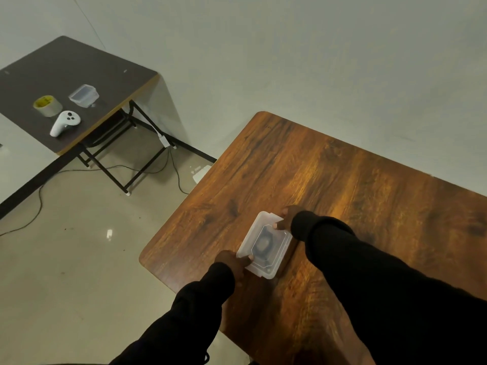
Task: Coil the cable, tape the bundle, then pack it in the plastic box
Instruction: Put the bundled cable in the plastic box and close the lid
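Note:
A small translucent plastic box [264,245] with its lid on sits near the left front of the wooden table [342,185]. Through the lid a dark coiled cable [263,242] shows inside. My left hand [232,262] grips the box's near left corner, thumb on the lid. My right hand [286,219] holds the far right corner, thumb pressed on the lid. Both arms are in black sleeves.
A dark folding table [110,83] stands at the far left with a roll of tape [47,105], a second open plastic box [84,96] and a white controller [64,123]. Thin cables trail over the tiled floor [79,246] between the tables.

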